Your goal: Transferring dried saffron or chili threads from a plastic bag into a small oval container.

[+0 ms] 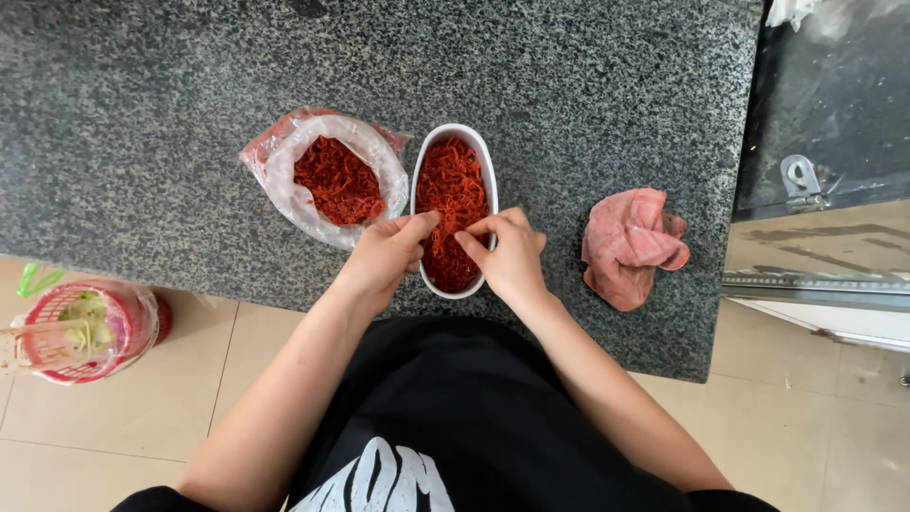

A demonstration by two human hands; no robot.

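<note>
At the middle of the frame, on the speckled grey counter (569, 85), stood a white oval dish (454, 138) filled with red dried shreds (451, 190), its long side running away from me. My left hand (384, 256) rested against the dish's left rim near its lower end, thumb and forefinger stretched over the shreds, a little apart, with nothing I could see between them. My right hand (512, 254) came in from the other side over the lower right rim, its fingers (474, 237) pinched together on a bit of the shreds. The two hands nearly met above the dish, thumb tips just apart.

Just left of the dish, touching it, lay an open clear plastic bag (284, 180) with more of the same red shreds heaped inside. To the right, well apart from the dish, sat a crumpled pink cloth (630, 246) near the counter's lower right edge. At the lower left of the frame, down on the tiled floor (142, 417), stood a red basket (85, 332) wrapped in clear plastic.
</note>
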